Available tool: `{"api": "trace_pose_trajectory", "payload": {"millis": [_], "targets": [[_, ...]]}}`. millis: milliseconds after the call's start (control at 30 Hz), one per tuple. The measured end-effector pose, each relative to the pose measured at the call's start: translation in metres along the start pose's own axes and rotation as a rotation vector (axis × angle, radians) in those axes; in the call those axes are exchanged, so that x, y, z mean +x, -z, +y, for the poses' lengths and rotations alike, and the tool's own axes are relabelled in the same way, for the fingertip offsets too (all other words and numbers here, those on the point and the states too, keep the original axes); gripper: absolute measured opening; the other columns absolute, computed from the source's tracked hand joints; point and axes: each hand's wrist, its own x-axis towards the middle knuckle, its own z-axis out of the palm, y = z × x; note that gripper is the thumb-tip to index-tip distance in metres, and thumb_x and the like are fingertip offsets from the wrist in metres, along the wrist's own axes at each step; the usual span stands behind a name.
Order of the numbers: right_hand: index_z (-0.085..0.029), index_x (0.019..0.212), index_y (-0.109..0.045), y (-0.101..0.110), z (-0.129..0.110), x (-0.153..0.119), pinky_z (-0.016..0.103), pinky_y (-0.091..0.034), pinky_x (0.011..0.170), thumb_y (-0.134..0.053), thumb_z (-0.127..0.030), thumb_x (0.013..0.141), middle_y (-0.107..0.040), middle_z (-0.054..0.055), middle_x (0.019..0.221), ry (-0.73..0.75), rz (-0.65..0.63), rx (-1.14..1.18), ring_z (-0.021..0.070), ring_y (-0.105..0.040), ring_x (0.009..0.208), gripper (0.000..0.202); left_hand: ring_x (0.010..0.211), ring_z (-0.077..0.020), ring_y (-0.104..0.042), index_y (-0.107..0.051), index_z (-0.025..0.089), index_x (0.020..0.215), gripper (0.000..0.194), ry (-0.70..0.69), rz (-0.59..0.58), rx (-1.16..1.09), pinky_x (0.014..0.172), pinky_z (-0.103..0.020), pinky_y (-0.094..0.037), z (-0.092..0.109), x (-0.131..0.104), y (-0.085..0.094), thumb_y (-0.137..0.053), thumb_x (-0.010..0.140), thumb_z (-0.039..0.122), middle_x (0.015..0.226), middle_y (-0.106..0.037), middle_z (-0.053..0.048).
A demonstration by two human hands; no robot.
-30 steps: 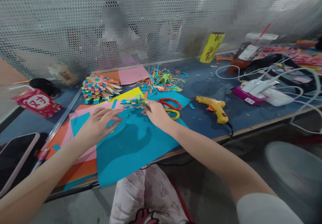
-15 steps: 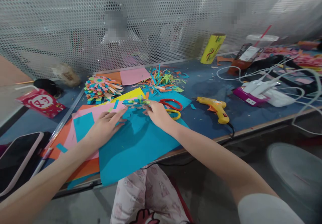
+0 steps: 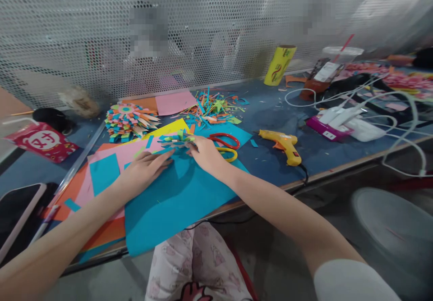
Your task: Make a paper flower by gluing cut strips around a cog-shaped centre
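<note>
A small fringed paper flower (image 3: 176, 139) in blue, green and white lies over the blue paper sheet (image 3: 176, 202). My right hand (image 3: 203, 152) pinches its right edge between thumb and fingers. Against its lower left edge rest the fingertips of my left hand (image 3: 147, 170), whose fingers are stretched out and apart from the palm. Just right of my right hand are scissors (image 3: 230, 147) with red and yellow handles, their blades hidden. A larger multicoloured paper flower (image 3: 130, 120) sits behind, to the left.
Paper strips (image 3: 216, 107) are heaped at the back. A yellow glue gun (image 3: 282, 144), a purple power strip (image 3: 328, 129) with white cables, a drink cup (image 3: 324, 73) and a yellow roll (image 3: 280, 65) stand right. Left are a red packet (image 3: 43, 141) and a phone (image 3: 20, 215).
The whole view has shifted, so things appear slightly further left. The small flower is tilted flatter and shows more of its fringed top. Both hands stay at it.
</note>
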Motion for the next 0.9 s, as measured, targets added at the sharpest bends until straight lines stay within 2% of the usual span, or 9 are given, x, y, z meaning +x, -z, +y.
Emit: {"api": "trace_pose_trajectory", "payload": {"millis": [200, 333, 500, 633, 700, 767, 900], "targets": [[-0.011, 0.1, -0.066, -0.001, 0.001, 0.001, 0.035, -0.049, 0.088, -0.049, -0.008, 0.087, -0.069, 0.012, 0.097, -0.005, 0.004, -0.019, 0.0218, -0.066, 0.094, 0.022, 0.102, -0.0231, -0.065, -0.033, 0.019, 0.141, 0.044, -0.14, 0.012, 0.119, 0.089, -0.039, -0.045, 0.002, -0.013, 0.004, -0.032, 0.098, 0.024, 0.113, -0.071, -0.008], [-0.013, 0.105, -0.065, -0.001, 0.001, -0.001, 0.033, -0.05, 0.088, -0.047, -0.007, 0.087, -0.07, 0.009, 0.094, 0.005, 0.008, -0.001, 0.0192, -0.066, 0.091, 0.026, 0.097, -0.0245, -0.066, -0.038, 0.018, 0.138, 0.042, -0.117, 0.023, 0.191, 0.088, -0.042, -0.044, 0.001, -0.006, 0.003, -0.031, 0.098, 0.025, 0.109, -0.071, -0.01], [-0.015, 0.103, -0.067, -0.001, 0.001, -0.001, 0.035, -0.05, 0.088, -0.047, -0.009, 0.089, -0.07, 0.008, 0.089, 0.015, 0.025, 0.005, 0.0193, -0.067, 0.09, 0.025, 0.094, -0.0244, -0.065, -0.039, 0.02, 0.137, 0.045, 0.014, 0.015, 0.022, 0.088, -0.039, -0.048, 0.001, 0.004, 0.002, -0.041, 0.094, 0.033, 0.097, -0.073, -0.006], [-0.016, 0.103, -0.067, 0.0, 0.0, 0.0, 0.035, -0.05, 0.09, -0.048, -0.007, 0.088, -0.07, 0.007, 0.09, 0.024, 0.021, 0.013, 0.0202, -0.066, 0.096, 0.027, 0.091, -0.0254, -0.066, -0.04, 0.017, 0.136, 0.046, 0.105, -0.022, -0.055, 0.084, -0.041, -0.05, 0.005, 0.018, -0.002, -0.043, 0.09, 0.026, 0.093, -0.072, -0.006], [-0.017, 0.103, -0.067, 0.0, -0.001, 0.0, 0.033, -0.05, 0.089, -0.047, -0.007, 0.088, -0.07, 0.007, 0.09, 0.026, 0.017, 0.016, 0.0198, -0.066, 0.097, 0.027, 0.092, -0.0256, -0.066, -0.042, 0.015, 0.133, 0.045, 0.093, -0.012, -0.06, 0.083, -0.04, -0.05, 0.008, 0.023, -0.002, -0.043, 0.089, 0.023, 0.092, -0.072, -0.008], [-0.016, 0.104, -0.067, 0.001, -0.002, -0.001, 0.032, -0.05, 0.088, -0.046, -0.007, 0.088, -0.07, 0.007, 0.092, 0.022, 0.014, 0.015, 0.0193, -0.066, 0.096, 0.027, 0.092, -0.024, -0.066, -0.039, 0.016, 0.135, 0.046, 0.072, 0.048, -0.1, 0.083, -0.038, -0.051, 0.012, 0.023, 0.0, -0.044, 0.09, 0.023, 0.091, -0.071, -0.006], [-0.012, 0.104, -0.066, 0.001, -0.002, -0.001, 0.032, -0.05, 0.086, -0.047, -0.008, 0.088, -0.069, 0.011, 0.098, 0.01, 0.003, 0.0, 0.0197, -0.066, 0.093, 0.025, 0.093, -0.0198, -0.066, -0.027, 0.023, 0.143, 0.054, -0.02, 0.13, -0.145, 0.086, -0.035, -0.049, 0.016, 0.005, 0.007, -0.047, 0.093, 0.024, 0.089, -0.072, 0.0]]}}
